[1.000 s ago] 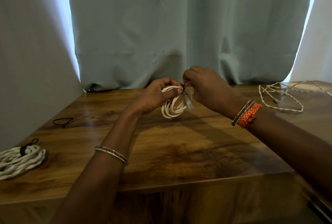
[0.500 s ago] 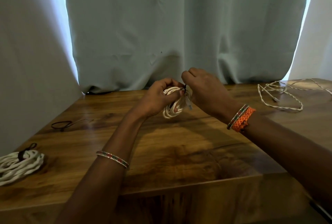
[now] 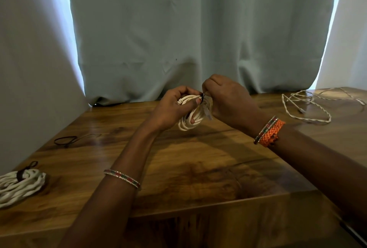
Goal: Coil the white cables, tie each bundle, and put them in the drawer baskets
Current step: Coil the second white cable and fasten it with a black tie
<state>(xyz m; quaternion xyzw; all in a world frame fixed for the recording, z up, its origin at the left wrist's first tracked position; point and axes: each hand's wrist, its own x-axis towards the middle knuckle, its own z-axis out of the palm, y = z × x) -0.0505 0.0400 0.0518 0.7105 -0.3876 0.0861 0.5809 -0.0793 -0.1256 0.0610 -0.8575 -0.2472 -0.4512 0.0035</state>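
Compared with one second earlier, both hands remain raised over the wooden table (image 3: 198, 168). The left hand (image 3: 170, 108) grips the coiled white cable (image 3: 190, 120); the right hand (image 3: 228, 102) pinches its dark tie (image 3: 203, 95). No basket is visible.

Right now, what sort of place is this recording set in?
Probably a room in a home, at a window: a wooden table stands against pale curtains with daylight at their edges, and cable bundles lie on it.

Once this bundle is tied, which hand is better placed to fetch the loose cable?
Right. The loose cable lies uncoiled at the table's far right, nearest the right hand, which pinches only the tie. The left hand grips the bundle.
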